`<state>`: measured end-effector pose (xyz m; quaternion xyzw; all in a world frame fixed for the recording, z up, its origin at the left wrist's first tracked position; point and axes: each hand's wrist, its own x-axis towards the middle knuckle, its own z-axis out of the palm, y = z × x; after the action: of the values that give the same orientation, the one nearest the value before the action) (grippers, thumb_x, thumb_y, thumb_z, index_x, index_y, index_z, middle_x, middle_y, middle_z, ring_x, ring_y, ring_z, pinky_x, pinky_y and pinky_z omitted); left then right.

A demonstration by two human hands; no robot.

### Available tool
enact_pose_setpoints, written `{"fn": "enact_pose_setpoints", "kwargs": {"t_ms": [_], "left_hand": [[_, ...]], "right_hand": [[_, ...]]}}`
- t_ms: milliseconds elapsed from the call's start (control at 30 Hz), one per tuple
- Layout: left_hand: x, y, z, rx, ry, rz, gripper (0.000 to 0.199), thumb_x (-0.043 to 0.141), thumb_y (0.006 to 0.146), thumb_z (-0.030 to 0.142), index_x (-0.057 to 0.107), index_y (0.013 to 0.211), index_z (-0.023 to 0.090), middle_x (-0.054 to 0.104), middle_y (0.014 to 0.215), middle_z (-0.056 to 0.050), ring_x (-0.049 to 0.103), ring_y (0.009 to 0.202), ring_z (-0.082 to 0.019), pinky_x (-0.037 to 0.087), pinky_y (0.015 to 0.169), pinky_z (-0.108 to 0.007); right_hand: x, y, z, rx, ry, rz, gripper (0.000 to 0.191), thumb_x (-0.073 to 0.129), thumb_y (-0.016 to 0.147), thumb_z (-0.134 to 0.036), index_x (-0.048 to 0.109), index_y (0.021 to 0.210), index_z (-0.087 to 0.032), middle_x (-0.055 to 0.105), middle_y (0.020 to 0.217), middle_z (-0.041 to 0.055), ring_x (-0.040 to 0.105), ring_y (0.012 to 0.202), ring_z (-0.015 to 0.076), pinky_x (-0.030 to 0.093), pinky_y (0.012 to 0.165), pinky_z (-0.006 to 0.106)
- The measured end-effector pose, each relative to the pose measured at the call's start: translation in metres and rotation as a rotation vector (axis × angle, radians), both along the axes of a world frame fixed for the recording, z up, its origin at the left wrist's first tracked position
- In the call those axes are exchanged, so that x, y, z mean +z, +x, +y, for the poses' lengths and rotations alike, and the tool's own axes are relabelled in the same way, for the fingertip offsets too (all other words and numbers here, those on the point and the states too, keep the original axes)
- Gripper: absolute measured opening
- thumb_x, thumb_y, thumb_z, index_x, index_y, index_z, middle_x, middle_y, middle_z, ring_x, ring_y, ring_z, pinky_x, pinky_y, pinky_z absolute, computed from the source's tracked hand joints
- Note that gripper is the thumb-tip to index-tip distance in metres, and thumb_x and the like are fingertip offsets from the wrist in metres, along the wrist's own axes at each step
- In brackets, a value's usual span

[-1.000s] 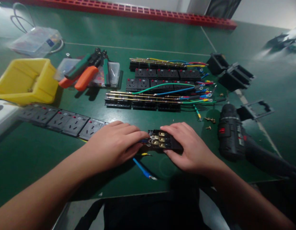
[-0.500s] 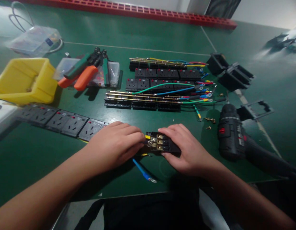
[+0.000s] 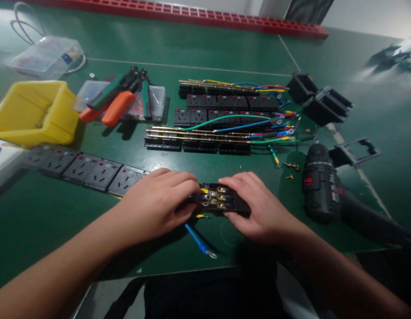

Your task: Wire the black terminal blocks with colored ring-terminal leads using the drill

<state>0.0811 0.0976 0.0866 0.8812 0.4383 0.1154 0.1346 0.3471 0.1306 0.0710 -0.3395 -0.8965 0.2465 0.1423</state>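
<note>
Between my hands lies a black terminal block (image 3: 226, 198) with brass contacts facing up. My right hand (image 3: 255, 204) grips its right end, fingers on the far edge and thumb on the near edge. My left hand (image 3: 165, 199) is closed round wires at the block's left side; a yellow-sleeved lug (image 3: 204, 191) pokes out past its fingertips. A blue wire with a ring lug (image 3: 201, 246) sticks out below that hand, near a small yellow-sleeved wire end (image 3: 201, 216). From under my left hand a row of black sockets (image 3: 99, 173) runs to the left.
A black drill (image 3: 321, 184) lies at the right, with brass screws (image 3: 291, 167) beside it. Behind my hands are wired socket strips (image 3: 199, 141). Orange-handled pliers (image 3: 117, 108) and a yellow bin (image 3: 36, 115) stand at the left; black frames (image 3: 327, 105) sit back right.
The lugs at my left fingertips have shifted slightly on the block, and a ring lug shows more clearly. The blue wire's end has dropped a little. My right hand has hardly moved.
</note>
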Motion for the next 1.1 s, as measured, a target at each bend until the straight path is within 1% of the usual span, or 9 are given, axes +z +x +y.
{"fn": "enact_pose_setpoints", "kwargs": {"t_ms": [100,200,300,500,667,800,933,1033,1100], "left_hand": [[0.0,-0.001,0.0,-0.023,0.027,-0.017,0.01,0.054,0.098,0.031,0.06,0.099,0.024,0.069,0.11,0.0,0.064,0.092,-0.017,0.043,0.081,-0.034],[0.001,-0.002,0.0,-0.022,-0.002,-0.046,0.013,0.053,0.097,0.028,0.06,0.106,0.024,0.069,0.109,-0.001,0.065,0.095,-0.018,0.044,0.083,-0.035],[0.0,-0.002,0.0,-0.012,-0.02,-0.031,0.018,0.054,0.097,0.028,0.06,0.113,0.025,0.071,0.108,0.0,0.066,0.096,-0.018,0.045,0.084,-0.035],[-0.002,-0.002,0.0,-0.019,-0.013,-0.033,0.015,0.054,0.097,0.028,0.062,0.109,0.024,0.072,0.109,0.0,0.067,0.095,-0.018,0.045,0.083,-0.035],[-0.004,-0.002,0.001,0.009,-0.002,-0.033,0.016,0.052,0.099,0.029,0.061,0.11,0.022,0.072,0.106,-0.002,0.066,0.096,-0.018,0.043,0.083,-0.035],[-0.004,-0.002,0.001,-0.004,0.03,-0.039,0.016,0.052,0.099,0.028,0.063,0.109,0.024,0.069,0.11,-0.002,0.063,0.095,-0.018,0.041,0.081,-0.033],[0.001,-0.003,0.0,-0.001,0.032,-0.025,0.015,0.053,0.098,0.028,0.062,0.109,0.024,0.066,0.099,-0.002,0.058,0.089,-0.019,0.038,0.078,-0.034],[0.006,-0.004,-0.001,-0.007,0.002,0.004,0.011,0.053,0.097,0.029,0.06,0.1,0.021,0.063,0.089,-0.002,0.054,0.085,-0.019,0.036,0.077,-0.036],[0.007,-0.003,-0.001,-0.012,-0.007,0.033,0.01,0.054,0.095,0.03,0.058,0.095,0.021,0.062,0.088,-0.002,0.052,0.083,-0.019,0.035,0.077,-0.036]], "right_hand": [[0.0,0.0,0.0,-0.004,-0.003,-0.004,0.056,0.066,0.083,-0.028,0.048,0.135,-0.023,0.057,0.12,0.0069,0.051,0.107,0.0224,0.045,0.096,0.044],[0.0,-0.001,0.0,-0.007,-0.011,-0.003,0.055,0.067,0.083,-0.028,0.049,0.134,-0.023,0.058,0.12,0.0071,0.051,0.106,0.0221,0.045,0.096,0.044],[0.0,-0.001,0.0,-0.006,-0.009,0.003,0.055,0.067,0.083,-0.028,0.049,0.135,-0.023,0.058,0.12,0.0072,0.051,0.106,0.0223,0.045,0.096,0.044],[0.002,-0.001,0.0,-0.01,-0.012,-0.009,0.053,0.065,0.085,-0.028,0.049,0.135,-0.022,0.058,0.121,0.0088,0.051,0.107,0.0232,0.044,0.095,0.044],[0.002,-0.001,0.0,-0.006,-0.018,-0.006,0.053,0.065,0.084,-0.028,0.05,0.134,-0.022,0.058,0.121,0.0099,0.051,0.107,0.0239,0.044,0.095,0.045],[0.002,-0.001,0.0,-0.007,-0.022,-0.012,0.053,0.065,0.084,-0.028,0.049,0.134,-0.022,0.058,0.12,0.0088,0.05,0.107,0.0232,0.045,0.095,0.044],[0.001,-0.001,0.0,-0.005,-0.017,-0.011,0.052,0.065,0.085,-0.027,0.049,0.135,-0.023,0.058,0.12,0.0083,0.05,0.106,0.0228,0.044,0.095,0.043],[0.001,0.0,0.0,-0.009,-0.02,-0.009,0.052,0.065,0.085,-0.027,0.049,0.134,-0.023,0.058,0.12,0.0078,0.05,0.106,0.0223,0.044,0.095,0.043],[0.001,0.0,0.0,-0.012,-0.023,-0.01,0.052,0.066,0.085,-0.028,0.049,0.134,-0.023,0.058,0.12,0.0082,0.05,0.106,0.0224,0.044,0.095,0.043]]}}
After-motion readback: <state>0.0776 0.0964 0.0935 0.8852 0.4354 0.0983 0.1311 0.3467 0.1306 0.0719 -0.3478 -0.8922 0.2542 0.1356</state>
